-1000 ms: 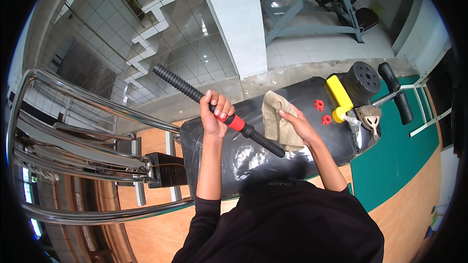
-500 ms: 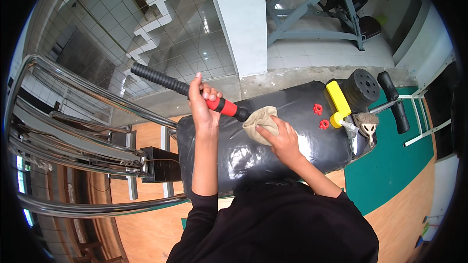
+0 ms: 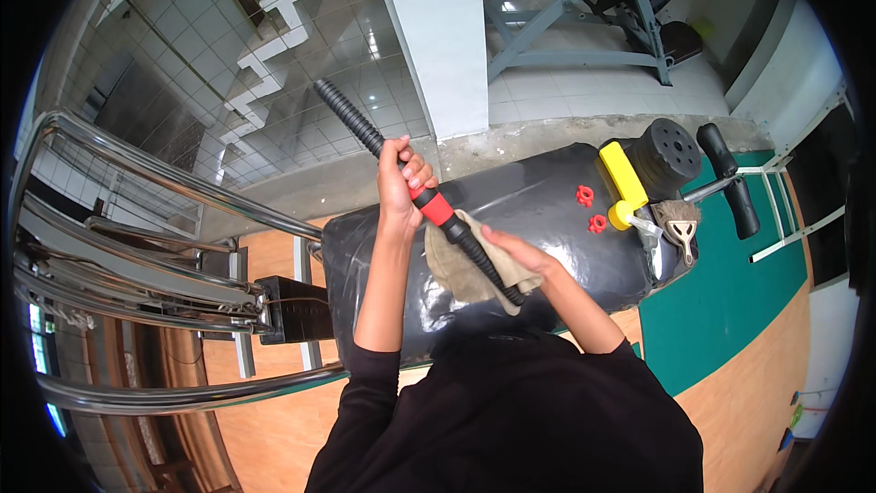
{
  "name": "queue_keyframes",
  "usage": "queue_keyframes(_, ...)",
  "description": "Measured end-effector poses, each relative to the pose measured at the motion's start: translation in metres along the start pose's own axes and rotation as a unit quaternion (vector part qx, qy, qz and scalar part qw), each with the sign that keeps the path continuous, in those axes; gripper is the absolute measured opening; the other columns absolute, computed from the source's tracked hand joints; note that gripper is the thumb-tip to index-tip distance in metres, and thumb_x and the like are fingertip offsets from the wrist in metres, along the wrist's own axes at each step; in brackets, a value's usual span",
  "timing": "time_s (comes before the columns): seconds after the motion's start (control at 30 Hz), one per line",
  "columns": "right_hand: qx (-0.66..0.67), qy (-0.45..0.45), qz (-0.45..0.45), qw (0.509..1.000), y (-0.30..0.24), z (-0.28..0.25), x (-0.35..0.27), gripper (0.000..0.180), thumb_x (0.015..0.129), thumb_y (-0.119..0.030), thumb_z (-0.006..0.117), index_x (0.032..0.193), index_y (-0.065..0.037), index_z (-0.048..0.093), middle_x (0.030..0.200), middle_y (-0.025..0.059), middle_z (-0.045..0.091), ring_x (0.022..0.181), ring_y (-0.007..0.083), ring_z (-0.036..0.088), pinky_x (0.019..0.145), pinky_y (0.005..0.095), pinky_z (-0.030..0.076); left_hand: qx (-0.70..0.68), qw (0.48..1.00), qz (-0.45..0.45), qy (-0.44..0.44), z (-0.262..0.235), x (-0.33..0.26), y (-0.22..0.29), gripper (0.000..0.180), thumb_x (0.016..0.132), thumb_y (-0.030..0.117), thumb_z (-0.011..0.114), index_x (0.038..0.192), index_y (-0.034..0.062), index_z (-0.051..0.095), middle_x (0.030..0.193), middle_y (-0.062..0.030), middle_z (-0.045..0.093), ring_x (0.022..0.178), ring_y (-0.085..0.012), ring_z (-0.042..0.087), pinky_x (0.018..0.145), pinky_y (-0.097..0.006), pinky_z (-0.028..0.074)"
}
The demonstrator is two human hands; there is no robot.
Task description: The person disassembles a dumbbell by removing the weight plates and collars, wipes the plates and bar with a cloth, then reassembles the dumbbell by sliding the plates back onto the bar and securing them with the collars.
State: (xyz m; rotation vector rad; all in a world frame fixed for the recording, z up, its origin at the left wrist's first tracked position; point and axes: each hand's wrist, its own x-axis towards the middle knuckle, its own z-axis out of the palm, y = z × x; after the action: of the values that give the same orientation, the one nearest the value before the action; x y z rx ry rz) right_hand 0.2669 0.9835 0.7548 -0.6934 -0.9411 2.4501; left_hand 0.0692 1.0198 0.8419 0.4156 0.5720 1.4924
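Observation:
My left hand [image 3: 398,194] is closed around the red and black middle of a dumbbell bar [image 3: 439,211]. The bar's black threaded ends stick out on both sides, and it slants from upper left to lower right. Under its lower end lies a beige cloth [image 3: 445,272], partly covered by the bar. My right hand [image 3: 522,254] grips the cloth beside that end, with some fingers hidden in the folds. Two red star-shaped collars [image 3: 585,194] rest on the black padded bench [image 3: 538,173], right of my hands.
A yellow bottle [image 3: 623,175], a brush [image 3: 679,224] and black weight plates [image 3: 669,157] sit at the bench's right end. Chrome rails [image 3: 192,391] curve along the left. A green mat [image 3: 721,310] covers floor at right; a white pillar [image 3: 438,46] rises behind.
The bar has tilted more steeply, its lower end now showing over the cloth toward me. The cloth has unfolded from around that end, and my right hand has shifted slightly.

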Motion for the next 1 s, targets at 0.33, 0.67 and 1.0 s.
queue_keyframes(0.33, -0.686, 0.249, -0.122, 0.673, 0.012, 0.024, -0.011, 0.068, 0.067, -0.016, 0.074, 0.127, -0.011, 0.041, 0.112, 0.0249, 0.056, 0.092, 0.0429, 0.058, 0.078, 0.0467, 0.048, 0.128, 0.935, 0.204, 0.259, -0.04, 0.02, -0.017, 0.016, 0.083, 0.019, 0.058, 0.075, 0.0079, 0.05, 0.051, 0.0034, 0.037, 0.041, -0.0075, 0.038, 0.041, -0.025, 0.036)
queue_keyframes(0.67, -0.527, 0.177, -0.163, 0.815, 0.004, -0.004, -0.012, 0.076, 0.06, -0.025, 0.082, 0.125, -0.007, 0.047, 0.113, 0.0169, 0.059, 0.105, 0.0322, 0.057, 0.088, 0.0368, 0.045, 0.13, 0.965, 0.177, 0.142, -0.003, -0.019, -0.017, 0.031, 0.087, 0.03, 0.065, 0.072, 0.0108, 0.046, 0.065, 0.0003, 0.045, 0.059, -0.0103, 0.05, 0.059, -0.026, 0.045)
queue_keyframes(1.0, -0.107, -0.176, 0.039, 0.978, 0.003, -0.01, -0.031, 0.067, 0.062, -0.001, 0.076, 0.123, -0.001, 0.05, 0.105, 0.0025, 0.06, 0.097, 0.0111, 0.055, 0.087, 0.0259, 0.043, -0.132, 0.946, -0.019, -0.296, -0.007, -0.034, -0.037, 0.046, 0.09, 0.055, 0.047, 0.098, 0.01, 0.05, 0.082, -0.0027, 0.051, 0.076, -0.0191, 0.059, 0.075, -0.037, 0.053)
